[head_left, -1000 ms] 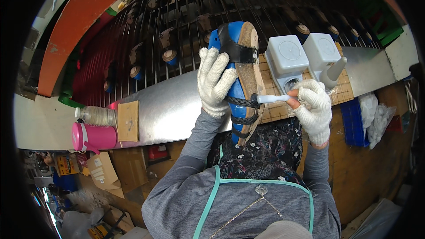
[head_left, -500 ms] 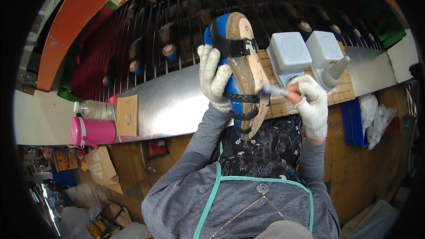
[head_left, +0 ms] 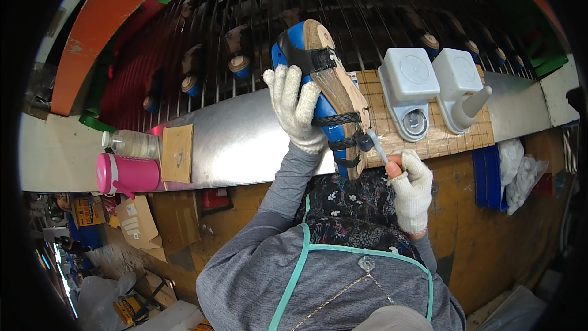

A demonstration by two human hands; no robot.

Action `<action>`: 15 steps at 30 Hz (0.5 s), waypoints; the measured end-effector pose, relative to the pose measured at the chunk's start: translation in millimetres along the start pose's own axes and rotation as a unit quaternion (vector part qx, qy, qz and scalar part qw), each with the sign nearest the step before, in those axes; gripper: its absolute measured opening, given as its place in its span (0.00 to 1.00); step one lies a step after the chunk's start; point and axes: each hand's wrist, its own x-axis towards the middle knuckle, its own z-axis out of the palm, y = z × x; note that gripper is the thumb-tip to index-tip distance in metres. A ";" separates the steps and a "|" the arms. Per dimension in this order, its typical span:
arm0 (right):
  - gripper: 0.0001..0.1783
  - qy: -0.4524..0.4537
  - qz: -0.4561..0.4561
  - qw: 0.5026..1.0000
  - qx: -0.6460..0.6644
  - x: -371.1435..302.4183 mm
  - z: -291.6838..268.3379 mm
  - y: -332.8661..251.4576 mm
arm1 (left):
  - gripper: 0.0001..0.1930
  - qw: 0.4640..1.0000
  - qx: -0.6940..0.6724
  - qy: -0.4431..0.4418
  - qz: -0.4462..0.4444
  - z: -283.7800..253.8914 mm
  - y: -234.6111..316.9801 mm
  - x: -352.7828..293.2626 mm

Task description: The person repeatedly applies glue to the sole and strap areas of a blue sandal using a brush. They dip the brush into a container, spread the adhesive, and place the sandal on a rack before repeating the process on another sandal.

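Observation:
My left hand [head_left: 293, 110], in a white knitted glove, supports a sandal [head_left: 334, 89] by its left side, with the fingers up along it and the sole tipped toward the right. Black straps, some braided, wrap a brown midsole, and a blue shoe last shows inside. Bare fingertips poke from the white glove on my right hand [head_left: 410, 190], pinching the pale handle of a small brush [head_left: 378, 147]. Its dark bristles touch the sandal's edge near the lower straps. A white pot with a round opening [head_left: 414, 122] stands to the right of the sandal.
Another white pot [head_left: 468, 107] with a cone-shaped spout stands on the woven-patterned mat [head_left: 380, 95]. Beyond the metal ledge, a rack of rods [head_left: 263, 55] carries several shoes on lasts. A pink jug [head_left: 131, 175], clear bottle [head_left: 135, 145] and cardboard piece [head_left: 176, 153] are at left; a blue basket [head_left: 487, 175] hangs right.
My right hand has moved down and left with the brush, whose bristles now sit lower on the sandal's edge. The sandal has turned slightly, showing less of its sole.

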 end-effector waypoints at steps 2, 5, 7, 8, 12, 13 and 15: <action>0.12 0.018 -0.022 0.999 -0.027 1.5 4.5 1.1 | 0.26 1.000 -0.003 -0.008 -0.006 -0.9 1.3 -1.1; 0.12 0.050 -0.070 0.994 -0.064 6.9 10.5 3.4 | 0.28 1.000 0.001 -0.023 0.001 -3.1 1.6 -1.9; 0.12 0.072 -0.100 0.987 -0.102 9.9 12.0 3.6 | 0.30 0.999 0.003 -0.032 0.010 -5.1 0.5 -2.1; 0.12 0.081 -0.111 0.982 -0.129 11.3 11.6 3.1 | 0.31 0.999 0.003 -0.036 0.015 -6.1 0.0 -2.4; 0.10 0.124 -0.159 0.955 -0.217 17.2 10.5 -0.2 | 0.35 0.998 -0.002 -0.051 0.025 -9.1 -1.3 -3.5; 0.10 0.131 -0.167 0.950 -0.227 18.7 10.0 -1.2 | 0.35 0.998 -0.002 -0.053 0.027 -9.2 -1.6 -3.6; 0.10 0.139 -0.168 0.946 -0.239 21.7 7.7 -2.8 | 0.36 0.998 -0.007 -0.053 0.029 -8.6 -2.1 -3.5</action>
